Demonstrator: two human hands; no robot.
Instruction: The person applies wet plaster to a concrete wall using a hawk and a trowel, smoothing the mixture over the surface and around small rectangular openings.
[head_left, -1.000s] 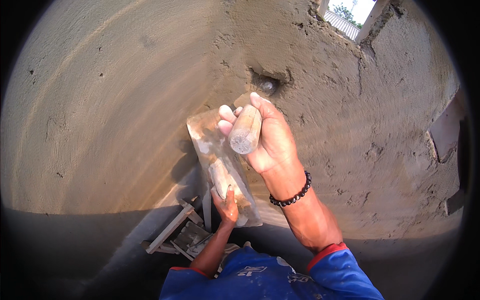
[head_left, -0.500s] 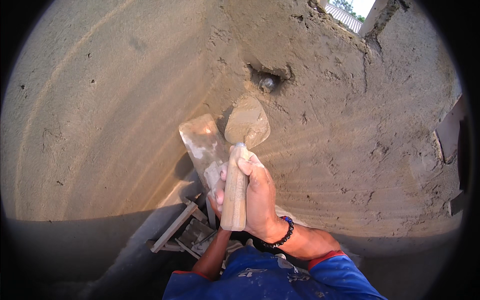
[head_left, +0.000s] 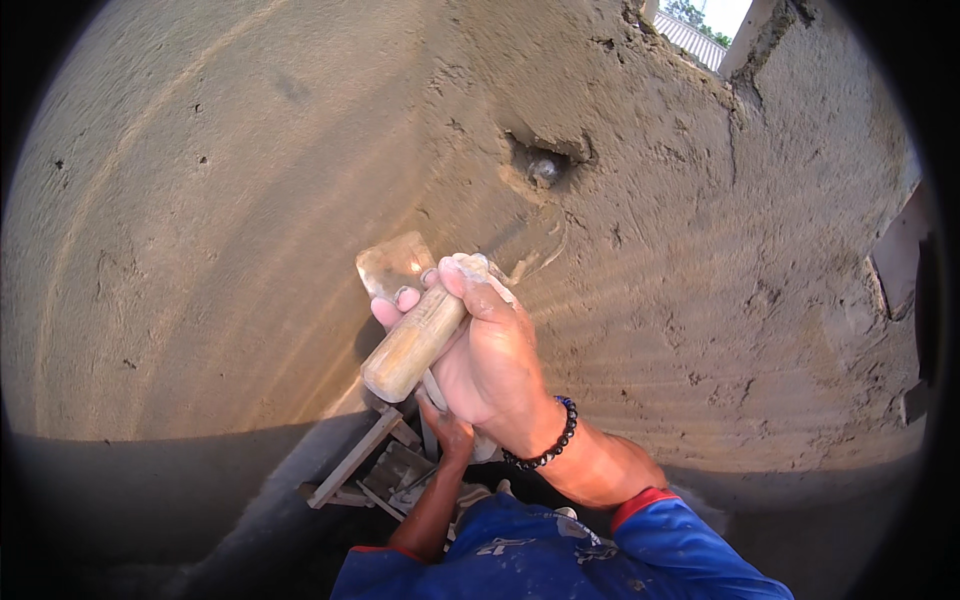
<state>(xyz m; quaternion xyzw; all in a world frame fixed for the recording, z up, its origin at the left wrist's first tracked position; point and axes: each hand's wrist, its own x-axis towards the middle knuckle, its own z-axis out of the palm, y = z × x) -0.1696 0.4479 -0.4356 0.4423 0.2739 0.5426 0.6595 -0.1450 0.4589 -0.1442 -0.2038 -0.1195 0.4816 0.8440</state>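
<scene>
In the head view, which is the only one, the right hand (head_left: 490, 365) is closed around the wooden handle of a trowel (head_left: 412, 348); the thumb lies along it and the fingertips come out at the other side. The trowel is in front of the person, near the corner of the mortar-covered wall (head_left: 660, 330). Its handle end is tilted toward the lower left. Beyond the fist, a mortar-coloured shape (head_left: 538, 243) is probably the blade, just below a rough hole (head_left: 522, 152); if it touches the wall, I cannot tell.

The left hand (head_left: 448, 432) is lower and partly hidden by the right one. It seems to be curled around the handle of a flat board (head_left: 395, 262), whose upper end shows beyond the right fingers. Under this arm there is a wooden frame (head_left: 355, 455).

As I judge, the trowel is rather light and stiff, with a hard, smooth handle that may become slippery from wet mortar; the thick middle of the wood is the right place to grip. The board looks stiff also, but longer and more awkward, so it is best taken by its handle, near the balance point.
</scene>
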